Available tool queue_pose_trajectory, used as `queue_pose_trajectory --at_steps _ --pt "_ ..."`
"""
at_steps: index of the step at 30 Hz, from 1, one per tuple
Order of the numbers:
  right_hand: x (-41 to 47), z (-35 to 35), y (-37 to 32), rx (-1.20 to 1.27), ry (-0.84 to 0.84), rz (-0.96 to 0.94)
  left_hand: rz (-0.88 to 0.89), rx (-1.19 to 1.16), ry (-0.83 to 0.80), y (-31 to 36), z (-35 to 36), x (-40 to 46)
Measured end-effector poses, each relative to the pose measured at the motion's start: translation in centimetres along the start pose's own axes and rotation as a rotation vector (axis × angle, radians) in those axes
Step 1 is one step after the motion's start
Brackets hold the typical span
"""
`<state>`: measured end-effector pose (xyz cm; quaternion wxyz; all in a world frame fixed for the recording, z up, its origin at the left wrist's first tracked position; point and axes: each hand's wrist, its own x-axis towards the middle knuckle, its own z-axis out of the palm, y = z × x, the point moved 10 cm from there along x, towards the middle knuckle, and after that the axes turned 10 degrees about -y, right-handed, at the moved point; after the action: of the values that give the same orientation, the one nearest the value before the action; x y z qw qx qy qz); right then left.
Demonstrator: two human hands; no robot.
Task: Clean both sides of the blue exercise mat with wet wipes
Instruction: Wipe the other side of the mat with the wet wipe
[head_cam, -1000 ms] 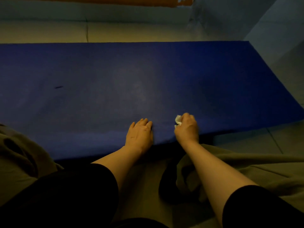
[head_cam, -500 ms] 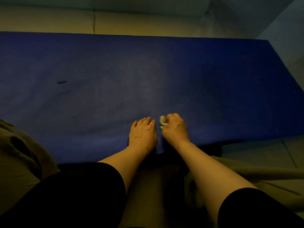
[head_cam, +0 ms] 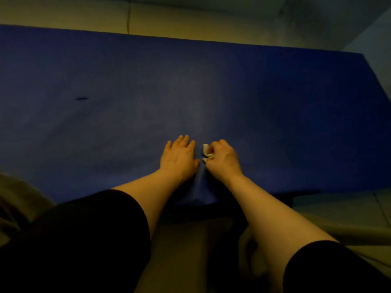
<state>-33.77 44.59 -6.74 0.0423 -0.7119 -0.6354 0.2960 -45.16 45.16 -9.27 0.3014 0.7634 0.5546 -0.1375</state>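
Blue mat (head_cam: 275,98) runs off-frame left; right hand (head_cam: 222,160) hides most of wipe (head_cam: 205,149)

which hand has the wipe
The right hand: its curled fingers grip the crumpled white wet wipe on the blue mat. The left hand lies flat, holding nothing.

Blue exercise mat (head_cam: 275,102) lay flat across the frame's middle, a small dark mark at its left. A crumpled white wet wipe (head_cam: 205,152) sat on its lower centre.
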Motion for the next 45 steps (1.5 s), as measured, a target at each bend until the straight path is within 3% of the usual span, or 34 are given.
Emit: queue_pose_trajectory --at_steps 7,14,20,26,33,35,38,41,45 --pt "1.1 -4.2 6.8 0.089 0.139 0.283 -0.067 -0.04 -0.116 -1.4 0.6 1.5" --pt "2.6 1.8 -1.2 0.061 -0.039 -0.043 -0.12 -0.041 -0.11 -1.5 1.2 1.9" --pt "4.3 -3.5 6.9 0.089 0.184 0.276 -0.112 0.094 -0.135 -0.8 0.6 2.8" --pt "5.6 1.0 -0.1 0.006 -0.042 -0.121 -0.079 0.248 -0.171 -1.1 -0.9 5.4" --pt "7.9 -5.1 6.8 0.01 0.226 0.091 -0.057 0.195 -0.266 -2.1 -0.3 7.0" --pt "7.9 -3.4 3.1 -0.075 0.165 -0.111 -0.055 0.192 -0.279 -2.0 -0.5 6.9" --pt "7.2 0.3 -1.8 -0.201 -0.097 -0.42 -0.055 0.17 -0.282 -2.1 -1.0 7.1" --pt "9.5 -1.3 0.2 -0.308 -0.189 -0.364 -0.058 0.154 -0.299 -2.1 -1.2 7.2" --pt "11.5 -4.7 3.4 -0.278 -0.052 -0.169 -0.064 0.142 -0.298 -2.2 -1.4 7.0"
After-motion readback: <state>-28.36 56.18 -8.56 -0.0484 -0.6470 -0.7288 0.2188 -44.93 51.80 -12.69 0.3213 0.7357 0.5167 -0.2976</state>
